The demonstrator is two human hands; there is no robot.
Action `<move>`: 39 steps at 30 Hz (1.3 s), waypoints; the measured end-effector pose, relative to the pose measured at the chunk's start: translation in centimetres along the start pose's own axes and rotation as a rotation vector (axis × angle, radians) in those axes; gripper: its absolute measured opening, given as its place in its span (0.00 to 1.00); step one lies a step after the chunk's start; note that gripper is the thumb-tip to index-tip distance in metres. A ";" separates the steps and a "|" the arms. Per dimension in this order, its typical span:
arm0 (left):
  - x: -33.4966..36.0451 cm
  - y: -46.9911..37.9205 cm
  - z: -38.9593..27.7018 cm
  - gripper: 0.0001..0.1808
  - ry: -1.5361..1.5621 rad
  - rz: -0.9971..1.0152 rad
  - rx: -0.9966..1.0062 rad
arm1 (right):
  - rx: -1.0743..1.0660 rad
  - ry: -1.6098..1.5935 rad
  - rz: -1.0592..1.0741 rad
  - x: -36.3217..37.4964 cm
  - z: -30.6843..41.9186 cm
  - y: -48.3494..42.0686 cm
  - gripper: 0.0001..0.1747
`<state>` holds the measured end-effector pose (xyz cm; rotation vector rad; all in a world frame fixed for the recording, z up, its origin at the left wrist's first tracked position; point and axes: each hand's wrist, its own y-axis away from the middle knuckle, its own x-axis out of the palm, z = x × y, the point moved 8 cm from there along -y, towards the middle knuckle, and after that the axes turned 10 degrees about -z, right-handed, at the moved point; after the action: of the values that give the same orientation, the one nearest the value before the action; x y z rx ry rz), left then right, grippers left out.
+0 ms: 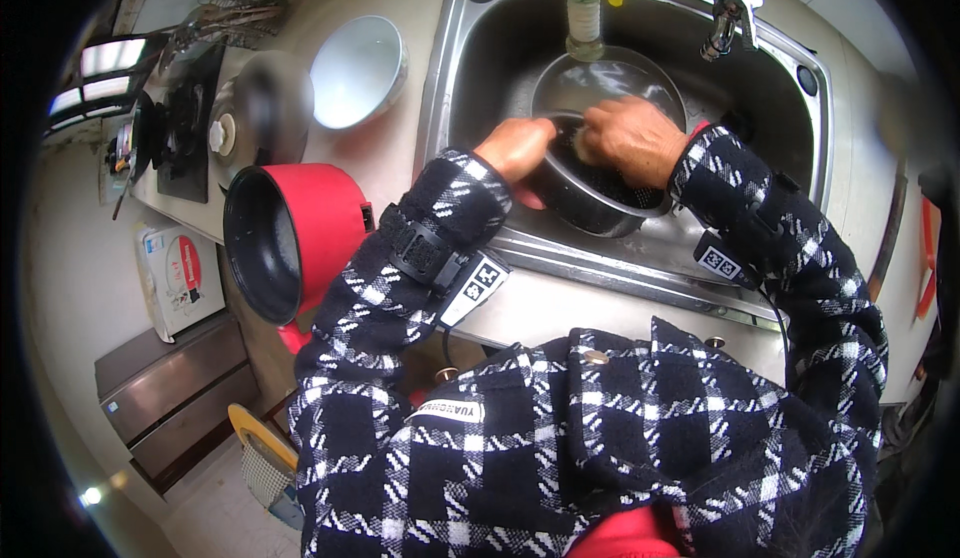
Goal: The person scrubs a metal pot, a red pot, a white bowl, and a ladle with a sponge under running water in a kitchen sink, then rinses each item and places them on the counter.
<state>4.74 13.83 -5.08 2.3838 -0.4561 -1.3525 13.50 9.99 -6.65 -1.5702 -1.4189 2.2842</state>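
In the steel sink (480, 70), a dark round pot or basket insert (592, 216) with a metal rim is tilted, its inside partly hidden by my hands. My left hand (517, 149) grips its left rim. My right hand (634, 137) reaches over its opening, fingers closed on a light-coloured scrubbing pad (582, 145), only partly visible, against the inside. Behind the pot, below a tap with a hose-like spout (584, 25), a round basin or lid (551, 85) with a shiny surface touches or overlaps it.
Left of the sink stand a white bowl (356, 70), a red pot with a dark interior (322, 235), a pan lid (262, 122) and a gas stove (191, 130). A second tap (724, 17) hangs over the sink's right part. A round stool (262, 434) is on the floor at lower left.
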 end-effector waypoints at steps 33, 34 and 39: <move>0.1 0.5 -1.4 0.17 -0.026 0.018 0.118 | 0.080 0.074 0.008 0.5 -0.2 -0.2 0.08; 0.1 0.4 -1.3 0.17 -0.055 0.013 0.133 | 0.088 0.046 0.095 0.8 -0.2 -0.1 0.08; -0.7 -0.3 -1.0 0.19 -0.161 -0.099 0.149 | 0.261 -0.199 0.364 1.8 -1.9 0.8 0.10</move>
<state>5.27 14.58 -4.21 2.4554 -0.5050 -1.6147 14.41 11.57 -8.63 -1.6681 -0.8654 2.7603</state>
